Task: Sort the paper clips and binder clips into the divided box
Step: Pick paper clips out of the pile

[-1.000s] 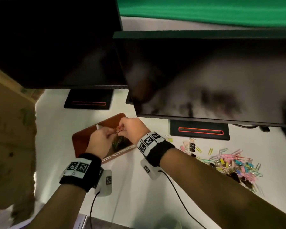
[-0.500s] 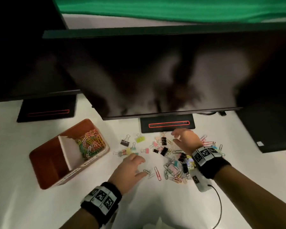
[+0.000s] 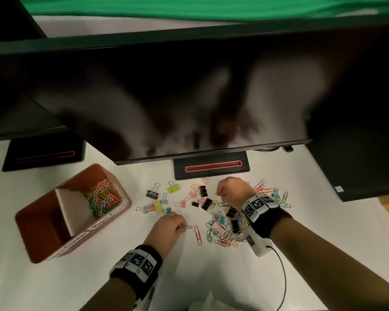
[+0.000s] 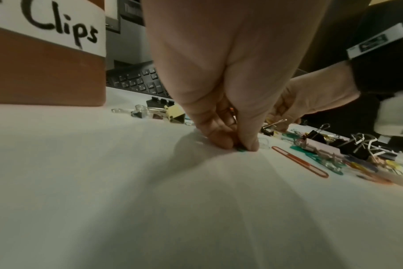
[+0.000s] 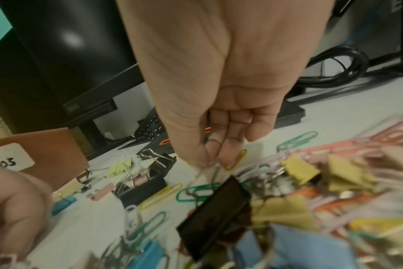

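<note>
Loose paper clips [image 3: 220,232] and binder clips [image 3: 206,197] lie scattered on the white counter [image 3: 189,277], right of the divided box [image 3: 43,250]. The left hand [image 3: 169,230] pinches a small paper clip [image 3: 187,227] against the counter. The right hand [image 3: 233,191] pinches a black binder clip [image 5: 215,207] by its wire handle.

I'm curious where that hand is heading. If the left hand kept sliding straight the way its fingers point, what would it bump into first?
Probably the long orange paper clip, lying just past the left hand and the small clip it pinches. Behind it comes the pile of clips. Depth is hard to judge.
</note>
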Demonstrator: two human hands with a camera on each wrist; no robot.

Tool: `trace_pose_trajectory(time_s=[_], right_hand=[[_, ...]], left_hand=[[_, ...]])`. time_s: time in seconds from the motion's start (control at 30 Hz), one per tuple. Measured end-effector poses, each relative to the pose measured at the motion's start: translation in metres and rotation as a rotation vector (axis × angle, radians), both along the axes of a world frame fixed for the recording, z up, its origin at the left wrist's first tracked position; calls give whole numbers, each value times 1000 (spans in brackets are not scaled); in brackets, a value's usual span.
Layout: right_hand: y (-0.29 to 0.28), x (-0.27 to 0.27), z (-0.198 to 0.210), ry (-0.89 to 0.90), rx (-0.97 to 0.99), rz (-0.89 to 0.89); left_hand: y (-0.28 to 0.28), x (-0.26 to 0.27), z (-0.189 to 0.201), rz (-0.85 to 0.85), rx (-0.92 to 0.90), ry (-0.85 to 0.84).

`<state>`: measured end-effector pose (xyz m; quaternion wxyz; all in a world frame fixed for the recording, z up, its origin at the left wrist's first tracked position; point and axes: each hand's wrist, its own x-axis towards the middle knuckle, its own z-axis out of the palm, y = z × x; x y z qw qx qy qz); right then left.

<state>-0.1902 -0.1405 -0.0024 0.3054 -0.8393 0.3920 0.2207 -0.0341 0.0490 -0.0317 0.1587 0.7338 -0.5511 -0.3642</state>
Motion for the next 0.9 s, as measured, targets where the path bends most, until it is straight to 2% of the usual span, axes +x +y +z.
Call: trace_pose_trajectory(time_s=[0.13, 0.23, 0.33, 0.5, 0.63, 0.8, 0.9], right_hand=[[14, -12, 1, -79, -53, 188], [25, -6, -1, -143, -29, 259], [29, 3, -4, -163, -18, 259], [26, 11, -3, -82, 81, 191], [22, 7, -4, -91, 63, 195], [21, -5, -2, -133, 38, 175], [27, -10, 0, -129, 32, 227]], left_hand=[[-5, -4, -3, 1, 53, -47], [-5, -7, -4, -32, 38, -94], [-2, -9, -2, -85, 29, -136], [2, -10, 0, -103, 34, -123], [0, -11, -1, -120, 63, -134], [9, -11, -6, -121, -23, -142], [12, -13, -6, -90, -62, -135]])
